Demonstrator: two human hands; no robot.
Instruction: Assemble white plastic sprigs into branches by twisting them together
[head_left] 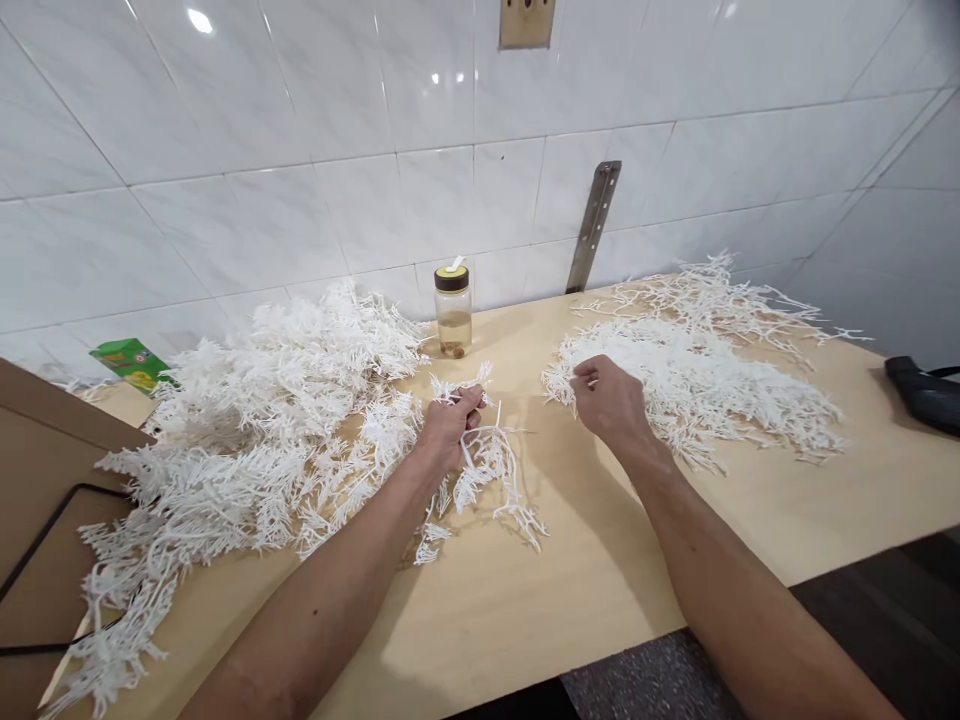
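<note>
My left hand (450, 425) is closed around a white, branching, plastic-looking artificial sprig (487, 465). Its thin forked tips hang toward the table, and a bare stem sticks out to the right of my fingers. My right hand (611, 400) is at the left edge of a flat pile of small white sprigs (697, 375), with its fingers curled into a pinch. Whatever may be between those fingertips is hidden. A large heap of feathery white sprigs (300, 390) spreads to the left of my left hand.
Against the tiled wall stands a lidded clear bottle (454, 325) of pale liquid. A metal bracket (594, 228) leans there too. Thin bare white branches (720, 295) lie at back right, near a black object (922, 395). At left are a green box (131, 362) and a cardboard box (52, 480).
</note>
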